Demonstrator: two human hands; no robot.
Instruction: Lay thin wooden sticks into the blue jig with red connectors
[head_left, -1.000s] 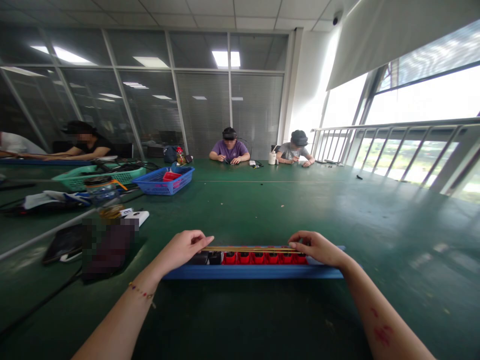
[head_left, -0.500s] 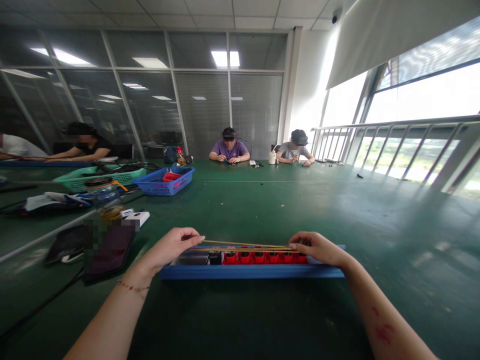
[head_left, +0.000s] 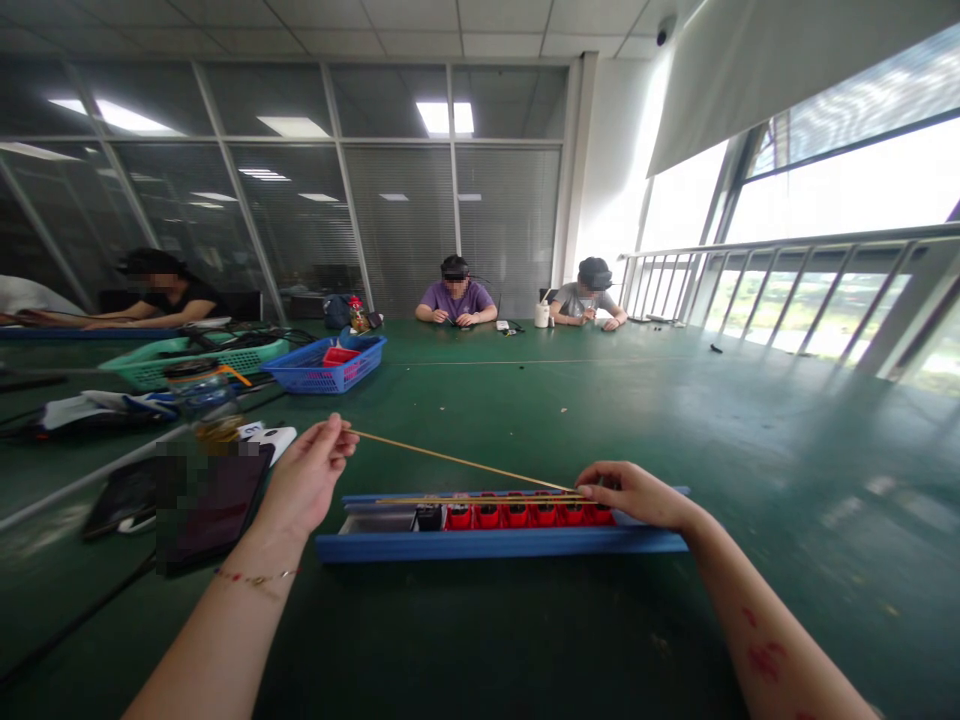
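Pinched in the fingertips of my left hand [head_left: 315, 465] is one end of a thin yellow stick [head_left: 450, 457], raised at the left and slanting down to the right. My right hand [head_left: 630, 493] is closed on the right ends of this stick and of the other thin yellow sticks [head_left: 480, 500]. Those others lie lengthwise across a long blue tray [head_left: 495, 545], under my right fingers. Inside the tray stand a black block [head_left: 430, 518] and a row of several red pieces [head_left: 487, 516] with dark tops. The right end of the row is partly covered by my right hand.
A phone [head_left: 214, 505], a dark device [head_left: 124, 495], and a jar [head_left: 202, 395] are on the green table [head_left: 495, 640] at left. Behind them stand a blue basket [head_left: 322, 375] and a green basket [head_left: 142, 370]. People [head_left: 456, 298] sit along the far side.
My left hand has moved up and to the left, lifting the left end of one yellow stick away from the others. My right hand has stayed in place.
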